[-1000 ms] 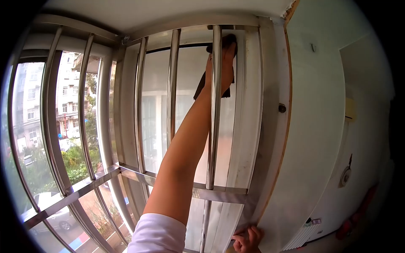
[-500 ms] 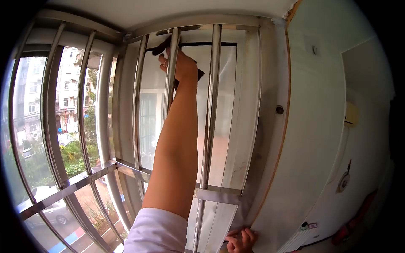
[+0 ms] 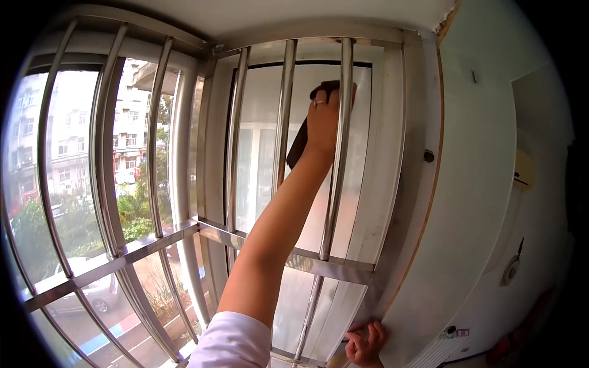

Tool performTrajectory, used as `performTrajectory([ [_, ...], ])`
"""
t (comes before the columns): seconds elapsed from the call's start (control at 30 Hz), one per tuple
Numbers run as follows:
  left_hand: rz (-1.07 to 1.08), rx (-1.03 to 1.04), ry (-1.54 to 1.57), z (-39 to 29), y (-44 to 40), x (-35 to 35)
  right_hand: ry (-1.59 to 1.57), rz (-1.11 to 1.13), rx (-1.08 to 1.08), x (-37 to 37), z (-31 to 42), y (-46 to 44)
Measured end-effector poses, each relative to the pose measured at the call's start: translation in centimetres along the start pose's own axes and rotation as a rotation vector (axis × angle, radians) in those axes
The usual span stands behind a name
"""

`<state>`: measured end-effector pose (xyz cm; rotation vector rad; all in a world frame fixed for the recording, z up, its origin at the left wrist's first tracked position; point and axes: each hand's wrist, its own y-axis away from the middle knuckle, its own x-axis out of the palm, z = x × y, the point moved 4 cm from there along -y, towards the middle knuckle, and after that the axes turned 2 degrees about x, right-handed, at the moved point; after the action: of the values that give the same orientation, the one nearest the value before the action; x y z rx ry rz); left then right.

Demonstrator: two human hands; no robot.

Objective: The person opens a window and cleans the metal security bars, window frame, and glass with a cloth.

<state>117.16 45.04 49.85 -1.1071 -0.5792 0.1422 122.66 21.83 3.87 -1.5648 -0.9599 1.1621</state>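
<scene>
My left arm reaches up between the metal bars. My left hand (image 3: 324, 119) is closed on a dark cloth (image 3: 299, 146) and presses it to the upper part of the glass pane (image 3: 261, 101) behind the bars, with a ring showing on one finger. The cloth hangs down to the left of the wrist. Low on the right, my right hand (image 3: 366, 343) has its fingers curled at the edge of the metal frame (image 3: 383, 270).
Upright bars (image 3: 286, 116) meet a horizontal rail (image 3: 307, 262). More bars (image 3: 158, 141) stand at the left, with buildings, plants and a car (image 3: 92, 297) outside. A pale green wall (image 3: 472, 165) is at the right.
My left hand first moved left along the top of the pane, then came back right and a little lower with the cloth. My right hand stays by the frame. The view has shifted slightly.
</scene>
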Motion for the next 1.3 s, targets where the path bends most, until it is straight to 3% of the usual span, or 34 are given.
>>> performTrajectory([
  [0.1, 0.084, 0.103, -0.196, -1.5, 1.8, -4.4, 0.039, 0.033, 0.020, -0.5, 0.4, -0.2],
  [0.23, 0.321, 0.051, -0.230, -1.5, 4.6, -6.9, 0.039, 0.048, -0.003, -0.4, -0.1, 0.4],
  [0.4, 0.162, 0.071, -0.070, -0.8, 5.3, -12.8, 0.082, 0.001, -0.050, 0.6, -0.6, 1.1],
  [0.53, -0.046, -0.195, -0.126, 2.4, 4.3, -16.5, 0.133, 0.037, 0.005, -0.6, 0.8, -0.2],
  [0.57, -0.016, -0.248, -0.155, 3.3, 4.2, -16.6, 0.058, 0.020, 0.040, -0.8, 1.1, -0.4],
  [0.7, 0.187, -0.370, -0.212, 5.8, 4.5, -14.0, -0.101, -0.067, 0.005, -1.7, 4.1, -4.1],
  [0.8, 0.137, -0.348, -0.136, 7.7, 4.6, -10.9, -0.180, -0.135, -0.122, -2.4, 7.6, -12.8],
  [0.87, 0.154, -0.399, -0.093, 9.1, 3.1, -9.6, -0.230, -0.158, -0.104, -1.4, 8.5, -18.8],
  [0.93, 0.129, -0.286, -0.099, 10.2, 1.7, -7.9, -0.427, -0.166, 0.008, 1.0, 8.4, -23.3],
  [0.97, 0.041, -0.144, -0.192, 10.3, 1.1, -6.6, -0.367, -0.168, 0.011, 1.5, 8.7, -25.1],
  [1.07, 0.094, 0.007, -0.055, 11.0, 0.6, -3.9, -0.245, -0.121, 0.120, 3.4, 9.0, -27.5],
  [1.2, 0.212, -0.054, -0.048, 12.4, 0.0, -0.3, -0.144, -0.049, 0.178, 4.6, 9.4, -27.6],
  [1.3, 0.225, -0.167, -0.047, 13.7, -0.8, 1.7, -0.103, -0.041, 0.078, 4.7, 9.0, -27.2],
])
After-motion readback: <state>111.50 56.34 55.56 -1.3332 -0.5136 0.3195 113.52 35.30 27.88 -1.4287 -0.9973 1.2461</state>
